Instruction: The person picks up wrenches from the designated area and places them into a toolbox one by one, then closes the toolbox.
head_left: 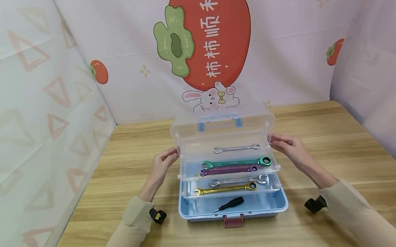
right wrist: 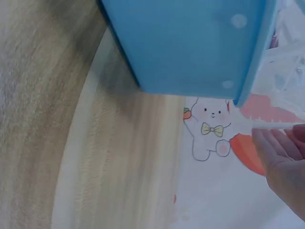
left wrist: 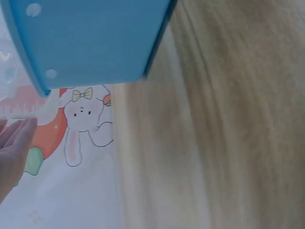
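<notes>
A toolbox with a light blue base stands open, its clear lid tipped back and its clear trays spread in steps. My left hand is at the lid's left side, fingertips right at its edge. At the opposite side my right hand touches the lid's edge with extended fingers. The trays hold a silver wrench, a green wrench, a purple wrench, a second silver wrench and a gold wrench. In the base lies a black-handled screwdriver.
The box rests on a wood-grain table. A printed cloth hangs behind it, and further cloth walls flank the table. A pink latch juts from the box's front. Blue handle mounts show on the lid.
</notes>
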